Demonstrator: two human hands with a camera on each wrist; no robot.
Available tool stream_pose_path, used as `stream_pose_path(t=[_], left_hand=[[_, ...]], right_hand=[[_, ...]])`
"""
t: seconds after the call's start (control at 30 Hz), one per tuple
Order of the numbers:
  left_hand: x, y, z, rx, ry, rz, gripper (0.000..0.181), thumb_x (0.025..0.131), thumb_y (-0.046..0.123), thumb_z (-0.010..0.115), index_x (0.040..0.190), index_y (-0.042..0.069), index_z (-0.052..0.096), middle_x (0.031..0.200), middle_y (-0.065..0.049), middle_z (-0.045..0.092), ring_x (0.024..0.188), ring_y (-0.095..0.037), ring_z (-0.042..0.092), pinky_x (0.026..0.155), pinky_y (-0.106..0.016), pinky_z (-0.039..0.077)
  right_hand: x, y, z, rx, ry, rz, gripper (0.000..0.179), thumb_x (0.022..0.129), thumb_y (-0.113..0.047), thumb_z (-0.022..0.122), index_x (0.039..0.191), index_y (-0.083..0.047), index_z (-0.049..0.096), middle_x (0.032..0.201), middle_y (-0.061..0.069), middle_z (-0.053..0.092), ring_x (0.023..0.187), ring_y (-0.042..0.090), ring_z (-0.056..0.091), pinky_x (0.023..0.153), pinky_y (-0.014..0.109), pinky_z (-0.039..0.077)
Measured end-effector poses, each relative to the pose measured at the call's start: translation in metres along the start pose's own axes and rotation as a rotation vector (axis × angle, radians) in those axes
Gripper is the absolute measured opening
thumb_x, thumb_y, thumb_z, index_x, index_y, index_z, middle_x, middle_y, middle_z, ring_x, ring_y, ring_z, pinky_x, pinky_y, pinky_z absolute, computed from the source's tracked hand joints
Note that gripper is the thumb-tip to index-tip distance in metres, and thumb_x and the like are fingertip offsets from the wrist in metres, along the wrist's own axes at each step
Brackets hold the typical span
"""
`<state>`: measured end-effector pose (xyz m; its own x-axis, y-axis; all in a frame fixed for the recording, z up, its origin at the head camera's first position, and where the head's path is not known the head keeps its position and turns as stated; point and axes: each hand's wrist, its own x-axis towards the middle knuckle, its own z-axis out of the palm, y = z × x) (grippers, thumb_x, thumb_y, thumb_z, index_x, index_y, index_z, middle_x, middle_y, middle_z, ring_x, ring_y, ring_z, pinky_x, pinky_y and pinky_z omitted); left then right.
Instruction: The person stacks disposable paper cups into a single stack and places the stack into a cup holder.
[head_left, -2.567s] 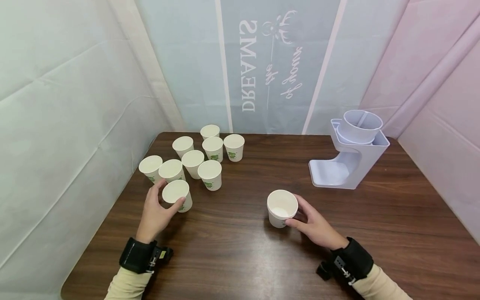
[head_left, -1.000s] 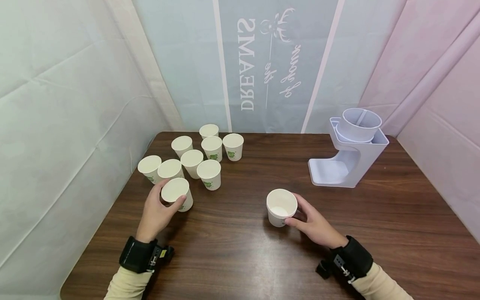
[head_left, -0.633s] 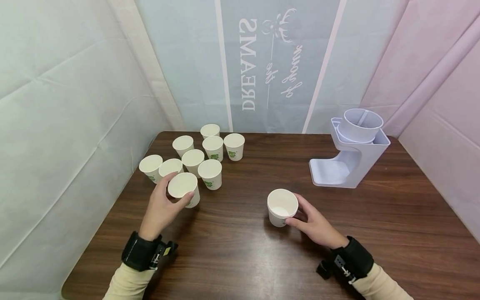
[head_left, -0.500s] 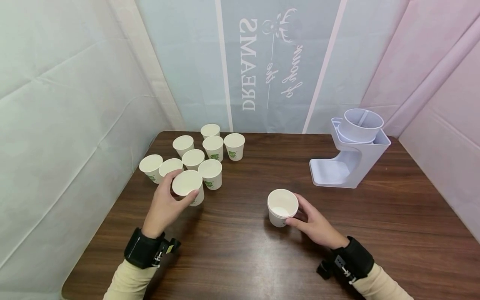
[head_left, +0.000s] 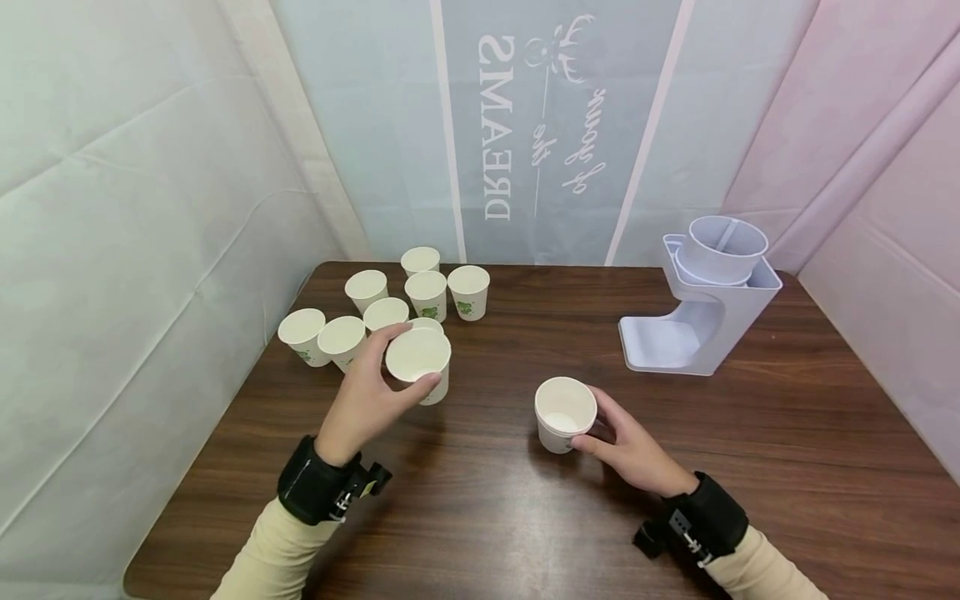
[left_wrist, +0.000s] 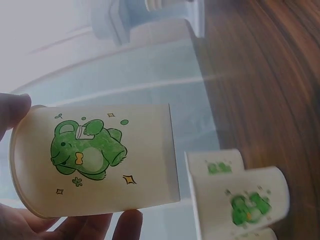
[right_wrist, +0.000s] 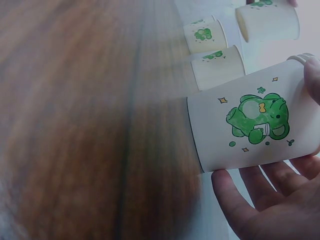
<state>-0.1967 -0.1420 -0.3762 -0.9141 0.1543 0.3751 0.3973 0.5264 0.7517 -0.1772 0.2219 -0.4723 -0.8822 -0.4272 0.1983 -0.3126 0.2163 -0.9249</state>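
Observation:
In the head view my left hand (head_left: 367, 404) grips a white paper cup (head_left: 418, 354) between thumb and fingers, upright and raised over the table. It partly hides another cup behind it. The left wrist view shows a green bear printed on the held cup (left_wrist: 95, 155). My right hand (head_left: 633, 450) holds a white paper cup (head_left: 564, 408) upright on the table, thumb in front and fingers round its far side. Doubled rim lines suggest nested cups. A similar bear shows on this cup (right_wrist: 250, 120) in the right wrist view, with fingers (right_wrist: 232, 200) beneath it.
Several upright paper cups (head_left: 468, 293) stand in a loose group at the table's back left. A pale lavender plastic stand (head_left: 701, 325) with a round cup-like top (head_left: 723, 250) is at the back right. Fabric walls border the brown wooden table (head_left: 480, 517).
My left hand has lifted its cup from the near side of the group and carried it rightward, now in front of another cup. The right hand and its cup have stayed still.

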Motion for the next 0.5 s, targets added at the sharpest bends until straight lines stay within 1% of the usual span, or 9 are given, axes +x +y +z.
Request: stream_pose_path(t=[0.17,0.4,0.5], left_hand=[[0.005,0.013,0.008,-0.004,-0.02,0.035,0.073,0.081,0.024,0.087,0.142,0.004,0.052,0.136,-0.012,0.057,0.12,-0.028,0.055,0.098,-0.048,0.046],[0.013,0.03,0.024,-0.063,-0.059,0.077,0.072,0.08,0.021,0.088,0.141,0.006,0.053,0.131,-0.009,0.057,0.11,-0.023,0.057,0.082,-0.04,0.054],[0.016,0.038,0.031,-0.086,-0.078,0.11,0.072,0.08,0.021,0.087,0.141,0.005,0.053,0.131,-0.009,0.057,0.109,-0.021,0.056,0.08,-0.039,0.054]], right_hand=[[0.001,-0.001,0.0,-0.002,0.003,0.001,0.067,0.095,-0.006,0.071,0.152,-0.001,0.036,0.146,0.02,0.048,0.13,0.0,0.047,0.104,0.018,0.042],[0.0,-0.002,0.0,0.001,0.003,0.018,0.068,0.096,-0.007,0.07,0.153,-0.001,0.034,0.147,0.021,0.046,0.13,-0.002,0.047,0.103,0.018,0.042],[0.0,-0.001,0.0,0.012,-0.002,0.022,0.068,0.096,-0.007,0.07,0.153,-0.001,0.034,0.148,0.021,0.046,0.131,-0.002,0.046,0.104,0.018,0.041]])
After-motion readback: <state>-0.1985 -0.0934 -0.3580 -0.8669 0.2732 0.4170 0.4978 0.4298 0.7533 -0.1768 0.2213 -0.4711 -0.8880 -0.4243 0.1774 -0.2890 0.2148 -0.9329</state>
